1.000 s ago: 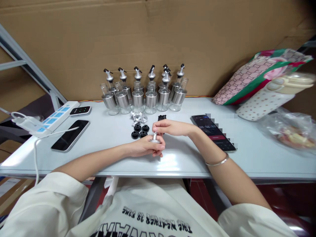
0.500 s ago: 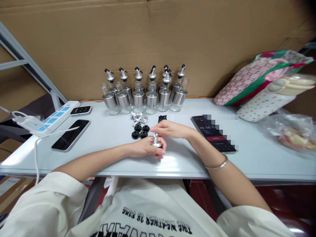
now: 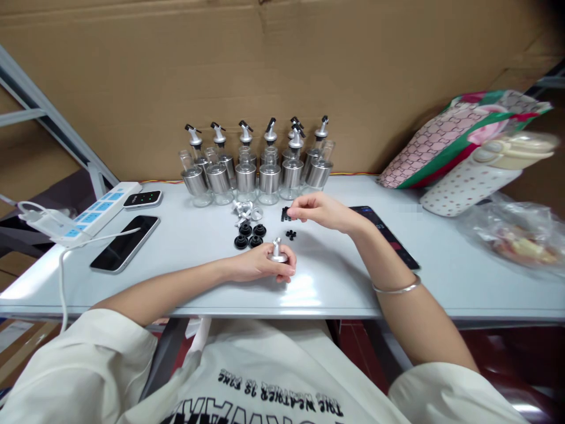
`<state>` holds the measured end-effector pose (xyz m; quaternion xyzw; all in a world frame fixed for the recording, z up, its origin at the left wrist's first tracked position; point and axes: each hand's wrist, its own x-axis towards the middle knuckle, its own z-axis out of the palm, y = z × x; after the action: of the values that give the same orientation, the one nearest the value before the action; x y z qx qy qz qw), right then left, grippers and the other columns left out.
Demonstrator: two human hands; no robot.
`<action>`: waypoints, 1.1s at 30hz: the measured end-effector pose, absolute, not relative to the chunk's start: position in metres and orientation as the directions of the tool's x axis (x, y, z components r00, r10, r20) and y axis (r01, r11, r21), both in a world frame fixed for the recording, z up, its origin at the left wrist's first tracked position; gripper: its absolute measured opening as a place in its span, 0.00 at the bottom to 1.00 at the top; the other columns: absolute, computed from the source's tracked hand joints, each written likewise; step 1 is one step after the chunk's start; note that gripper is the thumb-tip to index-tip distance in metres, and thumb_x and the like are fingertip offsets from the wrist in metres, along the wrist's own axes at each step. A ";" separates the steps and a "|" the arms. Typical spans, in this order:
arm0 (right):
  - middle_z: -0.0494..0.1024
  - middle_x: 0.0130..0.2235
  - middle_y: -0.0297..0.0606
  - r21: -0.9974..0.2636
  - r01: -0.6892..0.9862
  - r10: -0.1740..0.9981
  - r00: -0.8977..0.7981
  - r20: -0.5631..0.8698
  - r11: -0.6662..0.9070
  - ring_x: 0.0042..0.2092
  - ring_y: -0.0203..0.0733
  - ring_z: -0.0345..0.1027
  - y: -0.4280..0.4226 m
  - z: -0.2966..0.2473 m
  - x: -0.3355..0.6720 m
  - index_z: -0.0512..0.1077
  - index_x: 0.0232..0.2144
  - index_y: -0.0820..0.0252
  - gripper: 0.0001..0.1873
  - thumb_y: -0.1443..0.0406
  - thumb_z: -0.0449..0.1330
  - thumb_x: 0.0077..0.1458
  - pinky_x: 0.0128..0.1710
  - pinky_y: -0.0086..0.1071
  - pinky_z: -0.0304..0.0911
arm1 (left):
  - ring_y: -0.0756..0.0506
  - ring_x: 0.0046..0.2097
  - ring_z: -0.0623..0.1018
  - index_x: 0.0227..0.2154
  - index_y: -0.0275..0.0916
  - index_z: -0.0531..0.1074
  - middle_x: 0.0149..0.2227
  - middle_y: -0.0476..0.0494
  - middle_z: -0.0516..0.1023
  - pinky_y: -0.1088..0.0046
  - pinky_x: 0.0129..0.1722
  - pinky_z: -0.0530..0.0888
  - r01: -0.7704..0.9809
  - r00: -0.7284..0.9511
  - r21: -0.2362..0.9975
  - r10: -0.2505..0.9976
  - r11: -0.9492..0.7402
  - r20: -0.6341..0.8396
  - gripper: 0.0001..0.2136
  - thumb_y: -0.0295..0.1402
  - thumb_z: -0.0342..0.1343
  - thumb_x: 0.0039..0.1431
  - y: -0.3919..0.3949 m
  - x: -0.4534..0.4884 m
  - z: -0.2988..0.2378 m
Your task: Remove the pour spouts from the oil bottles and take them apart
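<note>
My left hand (image 3: 265, 263) is closed around a silver pourer spout (image 3: 278, 250), its narrow tip pointing up and its round base resting in the fingers. Farther back, my right hand (image 3: 315, 209) has thumb and forefinger pinched at a small pile of black levers (image 3: 285, 215). Whether a lever is between those fingertips cannot be made out. Just in front of that hand lie tiny black parts (image 3: 291, 234). Left of them sit several black ribbed stoppers (image 3: 250, 235), with loose silver spouts (image 3: 245, 211) behind.
Glass bottles with steel sleeves (image 3: 269, 176) stand in two rows at the back, several with pourers fitted. On the left are a phone (image 3: 126, 244), a small device (image 3: 143, 199) and a power strip (image 3: 101, 209). Rightward lie another phone (image 3: 392, 238), a tumbler (image 3: 472, 182) and plastic bag (image 3: 521, 235).
My right hand has left the silver spout and moved back and right to the black levers, uncovering the tiny black parts. The left hand still holds the spout.
</note>
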<state>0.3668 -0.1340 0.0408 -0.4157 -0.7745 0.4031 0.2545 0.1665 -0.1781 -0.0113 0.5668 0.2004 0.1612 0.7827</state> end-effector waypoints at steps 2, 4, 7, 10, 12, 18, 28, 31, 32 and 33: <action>0.64 0.23 0.31 -0.806 0.496 0.859 -0.510 0.031 0.323 0.25 0.30 0.50 -0.132 0.040 0.371 0.71 0.26 0.64 0.23 0.48 0.57 0.49 0.25 0.28 0.47 | 0.54 0.25 0.68 0.26 0.36 0.68 0.20 0.55 0.69 0.72 0.35 0.67 -0.027 0.868 0.949 0.478 0.313 -0.133 0.12 0.35 0.65 0.47 -0.178 0.167 -0.012; 0.66 0.24 0.33 -0.756 0.567 0.857 -0.515 -0.014 0.329 0.25 0.31 0.51 -0.130 0.038 0.373 0.73 0.28 0.66 0.24 0.48 0.56 0.50 0.26 0.29 0.49 | 0.54 0.25 0.68 0.26 0.36 0.68 0.20 0.55 0.69 0.72 0.35 0.68 -0.025 0.870 0.948 0.475 0.317 -0.136 0.11 0.35 0.65 0.47 -0.177 0.167 -0.012; 0.69 0.25 0.36 -0.664 0.664 0.849 -0.522 -0.084 0.343 0.27 0.33 0.57 -0.129 0.036 0.372 0.74 0.28 0.67 0.22 0.52 0.53 0.53 0.28 0.29 0.53 | 0.55 0.24 0.68 0.26 0.35 0.68 0.20 0.55 0.68 0.71 0.37 0.69 -0.034 0.872 0.942 0.471 0.335 -0.136 0.11 0.34 0.65 0.47 -0.177 0.167 -0.013; 0.73 0.28 0.39 -0.587 0.719 0.854 -0.513 -0.085 0.373 0.28 0.35 0.61 -0.128 0.033 0.371 0.76 0.32 0.68 0.18 0.59 0.52 0.55 0.30 0.28 0.56 | 0.56 0.24 0.68 0.26 0.35 0.68 0.20 0.55 0.68 0.71 0.38 0.70 -0.042 0.870 0.934 0.472 0.354 -0.140 0.11 0.34 0.66 0.46 -0.177 0.167 -0.013; 0.75 0.29 0.39 -0.550 0.734 0.859 -0.508 -0.057 0.398 0.29 0.36 0.63 -0.126 0.030 0.371 0.76 0.34 0.67 0.16 0.64 0.51 0.54 0.31 0.28 0.57 | 0.56 0.24 0.68 0.26 0.35 0.69 0.20 0.55 0.69 0.71 0.38 0.70 -0.042 0.868 0.932 0.475 0.361 -0.145 0.11 0.33 0.66 0.46 -0.177 0.167 -0.013; 0.76 0.28 0.38 -0.477 0.793 0.901 -0.435 -0.006 0.379 0.29 0.36 0.65 -0.123 0.024 0.372 0.74 0.35 0.65 0.11 0.70 0.54 0.50 0.31 0.28 0.58 | 0.56 0.23 0.68 0.25 0.35 0.69 0.20 0.55 0.69 0.71 0.38 0.70 -0.058 0.864 0.923 0.482 0.379 -0.143 0.11 0.33 0.66 0.46 -0.177 0.167 -0.015; 0.74 0.24 0.37 -0.416 0.855 0.894 -0.411 -0.181 0.309 0.25 0.33 0.61 -0.125 0.022 0.364 0.73 0.27 0.66 0.08 0.68 0.55 0.52 0.28 0.26 0.56 | 0.56 0.23 0.69 0.25 0.35 0.69 0.20 0.55 0.69 0.71 0.38 0.70 -0.044 0.859 0.921 0.485 0.386 -0.162 0.12 0.34 0.67 0.44 -0.178 0.167 -0.012; 0.75 0.26 0.38 -0.398 0.859 0.895 -0.412 -0.168 0.321 0.26 0.34 0.61 -0.125 0.023 0.363 0.74 0.28 0.66 0.09 0.67 0.56 0.53 0.29 0.27 0.56 | 0.56 0.24 0.69 0.25 0.34 0.70 0.20 0.55 0.69 0.71 0.38 0.70 -0.041 0.864 0.925 0.479 0.377 -0.157 0.11 0.33 0.66 0.46 -0.177 0.167 -0.013; 0.75 0.26 0.38 -0.395 0.860 0.896 -0.413 -0.165 0.324 0.26 0.34 0.61 -0.126 0.023 0.362 0.74 0.28 0.66 0.09 0.66 0.55 0.54 0.29 0.28 0.55 | 0.56 0.24 0.69 0.26 0.35 0.70 0.20 0.55 0.69 0.71 0.38 0.70 -0.039 0.864 0.926 0.479 0.374 -0.157 0.10 0.33 0.66 0.46 -0.177 0.167 -0.013; 0.75 0.26 0.38 -0.398 0.858 0.895 -0.415 -0.163 0.325 0.26 0.34 0.61 -0.126 0.023 0.362 0.74 0.26 0.66 0.10 0.66 0.54 0.54 0.29 0.28 0.55 | 0.56 0.24 0.69 0.25 0.35 0.70 0.20 0.55 0.69 0.71 0.39 0.70 -0.039 0.863 0.927 0.480 0.372 -0.157 0.10 0.33 0.66 0.46 -0.177 0.167 -0.013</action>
<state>0.3622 -0.1261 0.0235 -0.5392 -0.8129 0.2161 0.0432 0.1671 -0.1772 -0.0134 0.5364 0.2057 0.1617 0.8024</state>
